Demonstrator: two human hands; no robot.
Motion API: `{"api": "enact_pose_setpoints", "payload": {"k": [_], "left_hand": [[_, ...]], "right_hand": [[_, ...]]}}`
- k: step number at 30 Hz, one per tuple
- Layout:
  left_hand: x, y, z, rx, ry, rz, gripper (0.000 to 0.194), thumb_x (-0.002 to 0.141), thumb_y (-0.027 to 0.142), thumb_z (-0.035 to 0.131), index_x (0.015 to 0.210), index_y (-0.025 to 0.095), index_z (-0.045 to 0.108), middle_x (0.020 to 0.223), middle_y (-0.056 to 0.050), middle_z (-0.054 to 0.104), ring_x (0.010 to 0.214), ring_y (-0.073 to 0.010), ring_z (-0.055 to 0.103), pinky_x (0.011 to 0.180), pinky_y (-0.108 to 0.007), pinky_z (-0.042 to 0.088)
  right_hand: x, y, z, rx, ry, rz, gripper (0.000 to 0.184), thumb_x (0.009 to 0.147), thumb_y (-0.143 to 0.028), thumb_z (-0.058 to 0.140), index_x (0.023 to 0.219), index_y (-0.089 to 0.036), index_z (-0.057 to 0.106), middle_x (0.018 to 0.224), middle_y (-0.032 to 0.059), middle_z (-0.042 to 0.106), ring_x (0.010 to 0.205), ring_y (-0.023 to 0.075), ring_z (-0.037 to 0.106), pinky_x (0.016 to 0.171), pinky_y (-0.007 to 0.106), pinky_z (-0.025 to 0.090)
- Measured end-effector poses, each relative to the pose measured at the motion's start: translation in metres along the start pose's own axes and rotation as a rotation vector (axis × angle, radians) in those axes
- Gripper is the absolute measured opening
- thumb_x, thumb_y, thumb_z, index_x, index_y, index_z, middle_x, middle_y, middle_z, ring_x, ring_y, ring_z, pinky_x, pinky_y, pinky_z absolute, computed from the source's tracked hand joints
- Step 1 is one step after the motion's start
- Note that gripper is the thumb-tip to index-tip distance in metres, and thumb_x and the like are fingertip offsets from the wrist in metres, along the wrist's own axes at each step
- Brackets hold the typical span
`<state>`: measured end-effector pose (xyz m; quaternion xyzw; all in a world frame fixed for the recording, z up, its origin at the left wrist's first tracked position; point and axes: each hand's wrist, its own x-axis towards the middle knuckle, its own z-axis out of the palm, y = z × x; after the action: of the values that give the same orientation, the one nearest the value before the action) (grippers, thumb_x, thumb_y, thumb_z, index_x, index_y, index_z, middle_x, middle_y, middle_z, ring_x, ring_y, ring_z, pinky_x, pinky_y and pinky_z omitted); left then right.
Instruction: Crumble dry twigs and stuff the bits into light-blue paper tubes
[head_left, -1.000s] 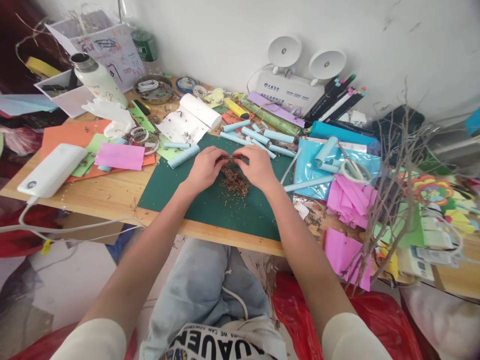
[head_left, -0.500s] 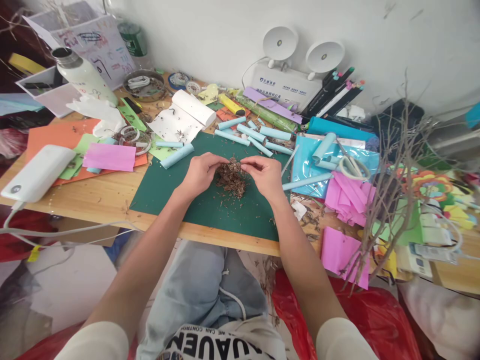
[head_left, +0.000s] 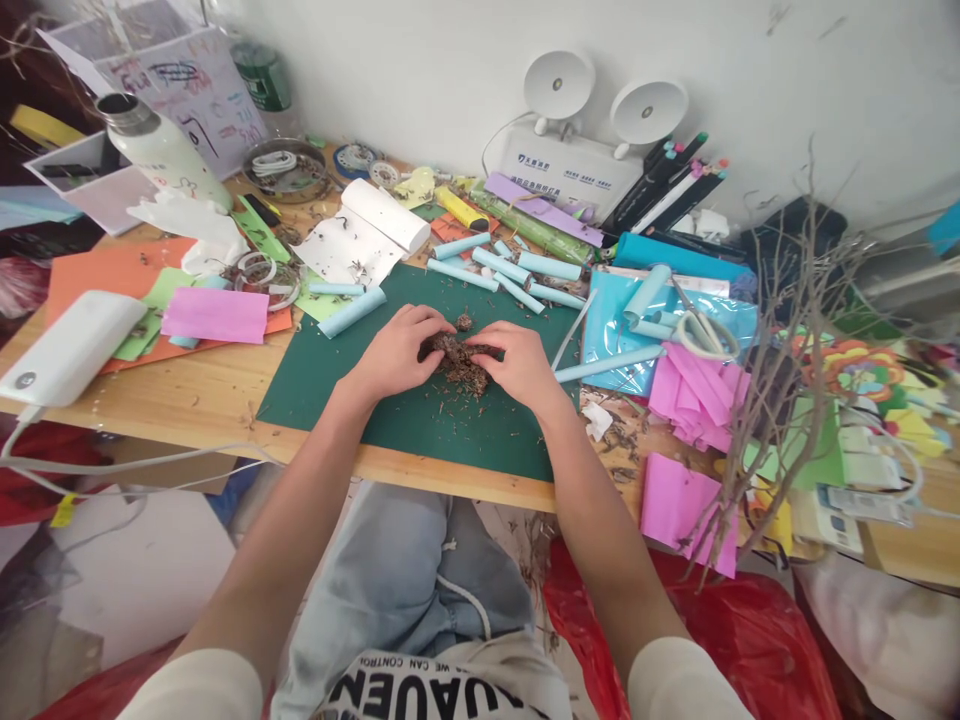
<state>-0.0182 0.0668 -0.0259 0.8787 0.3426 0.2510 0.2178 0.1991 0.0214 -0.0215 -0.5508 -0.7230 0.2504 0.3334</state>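
On the dark green mat (head_left: 315, 380) lies a crumbly brown clump of dried plant bits (head_left: 465, 372), with loose crumbs scattered around it. My left hand (head_left: 399, 350) is closed on the clump's left side, thumb and fingers pinching the dark bits. From the right, my right hand (head_left: 519, 362) pinches the same clump between thumb and fingers. A small separate tuft of the bits (head_left: 464, 322) sits just beyond, between the two hands. The parts of the clump inside my fingers are hidden.
Light blue paper rolls (head_left: 499, 265) lie behind the mat. To the right are scissors (head_left: 705, 335), pink paper (head_left: 697, 395) and upright bare twigs (head_left: 780, 400). A white power bank (head_left: 71, 345) and a bottle (head_left: 161, 150) stand left. A twin-headed lamp (head_left: 574, 165) is at the wall.
Both hands have come down lower around the clump, from holding a tuft at its top. A small tuft now lies apart on the far side.
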Motion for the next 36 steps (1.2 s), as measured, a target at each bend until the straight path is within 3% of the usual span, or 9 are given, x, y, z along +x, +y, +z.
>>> {"api": "enact_pose_setpoints", "payload": {"k": [5,9,15,20,24,27,32,36], "left_hand": [[0.002,-0.003,0.008,-0.003,0.001,-0.016,0.021,0.087,0.019,0.05,0.097,0.018,0.068,0.093,-0.008,0.067,0.093,-0.0236,0.061,0.085,-0.037,0.049],[0.004,-0.001,0.012,0.04,0.046,-0.023,0.023,0.085,0.013,0.045,0.096,0.016,0.065,0.092,-0.01,0.065,0.092,-0.0239,0.059,0.082,-0.035,0.048],[0.005,0.007,0.018,-0.065,0.071,-0.144,0.028,0.083,0.01,0.041,0.098,0.016,0.064,0.082,-0.005,0.067,0.075,-0.0185,0.06,0.071,-0.029,0.048],[0.005,0.009,0.021,-0.269,0.151,-0.196,0.038,0.074,0.008,0.047,0.107,0.016,0.065,0.099,-0.004,0.072,0.084,-0.0165,0.065,0.079,-0.028,0.052],[0.005,0.007,0.02,-0.264,0.173,-0.22,0.041,0.066,0.005,0.045,0.099,0.016,0.066,0.098,-0.004,0.073,0.087,-0.0173,0.065,0.082,-0.03,0.053],[0.005,0.008,0.017,-0.201,0.149,-0.222,0.039,0.067,0.006,0.046,0.099,0.017,0.066,0.094,-0.003,0.073,0.085,-0.0175,0.066,0.082,-0.029,0.053],[0.004,0.009,0.01,-0.146,0.094,-0.12,0.055,0.068,0.001,0.04,0.115,0.018,0.062,0.112,-0.005,0.071,0.102,-0.0198,0.065,0.092,-0.031,0.051],[0.003,0.006,0.007,-0.161,0.099,-0.054,0.057,0.067,0.0,0.038,0.117,0.016,0.06,0.118,-0.008,0.067,0.106,-0.0211,0.063,0.095,-0.035,0.05]], "right_hand": [[0.001,-0.003,0.003,0.133,0.155,0.05,0.012,0.082,-0.027,0.068,0.092,-0.022,0.074,0.091,0.0035,0.074,0.079,0.0186,0.067,0.076,0.033,0.056],[0.001,-0.006,0.008,0.221,0.199,0.077,0.013,0.08,-0.033,0.071,0.085,-0.02,0.068,0.078,0.0005,0.069,0.067,0.015,0.063,0.069,0.03,0.054],[0.001,-0.01,0.014,0.272,0.147,0.029,0.022,0.081,-0.029,0.067,0.101,-0.022,0.068,0.102,0.004,0.072,0.086,0.0177,0.068,0.08,0.032,0.057],[0.001,-0.007,0.014,0.201,0.22,0.024,0.019,0.081,-0.021,0.061,0.096,-0.022,0.072,0.098,0.0038,0.074,0.083,0.0177,0.068,0.08,0.033,0.057],[0.001,-0.008,0.008,0.138,0.258,0.052,0.017,0.087,-0.031,0.06,0.094,-0.022,0.073,0.093,0.0043,0.074,0.078,0.018,0.066,0.077,0.033,0.056],[0.0,-0.011,0.005,0.118,0.211,0.013,0.021,0.09,-0.036,0.058,0.096,-0.023,0.074,0.098,0.0057,0.073,0.086,0.0192,0.067,0.079,0.034,0.056],[0.001,-0.008,0.012,-0.013,0.099,-0.088,0.033,0.075,-0.033,0.078,0.106,-0.024,0.072,0.111,0.0071,0.068,0.103,0.0242,0.065,0.095,0.04,0.052],[0.002,-0.004,0.016,-0.055,0.072,-0.073,0.018,0.085,-0.019,0.062,0.097,-0.023,0.075,0.099,0.0058,0.071,0.093,0.0213,0.067,0.089,0.037,0.053]]}}
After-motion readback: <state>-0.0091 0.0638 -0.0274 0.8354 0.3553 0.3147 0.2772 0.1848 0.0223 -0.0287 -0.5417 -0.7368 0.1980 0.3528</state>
